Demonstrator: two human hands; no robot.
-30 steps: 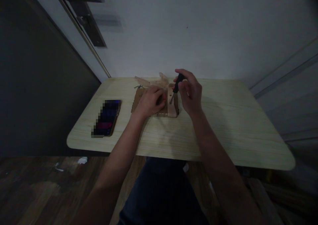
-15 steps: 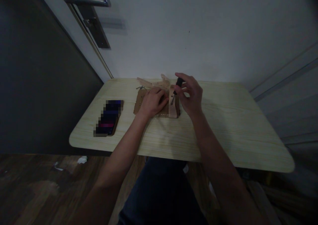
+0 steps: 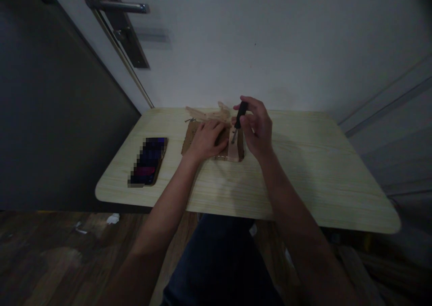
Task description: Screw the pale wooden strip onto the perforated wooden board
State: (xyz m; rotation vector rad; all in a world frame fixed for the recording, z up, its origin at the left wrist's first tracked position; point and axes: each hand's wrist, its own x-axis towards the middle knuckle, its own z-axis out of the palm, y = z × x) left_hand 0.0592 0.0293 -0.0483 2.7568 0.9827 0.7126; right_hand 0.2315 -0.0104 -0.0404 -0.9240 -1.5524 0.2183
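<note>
My right hand grips a screwdriver by its black handle, tilted, with the shaft pointing down. Its tip meets a pale wooden strip that lies along the right side of a brown cardboard piece. Flat on the cardboard rests my left hand, fingers stretched out and the thumb beside the strip. Small dark spots show on the strip near the tip; I cannot tell what they are. Just behind the cardboard lie several pale wooden pieces and a few thin dark screws or nails.
A phone lies on the left part of the light wooden table. Behind the table stands a white door with a metal handle. Paper scraps lie on the floor at the lower left.
The screwdriver's handle shows more fully, as my right fingers have shifted and loosened around it. My left hand stays on the cardboard. The view has moved slightly.
</note>
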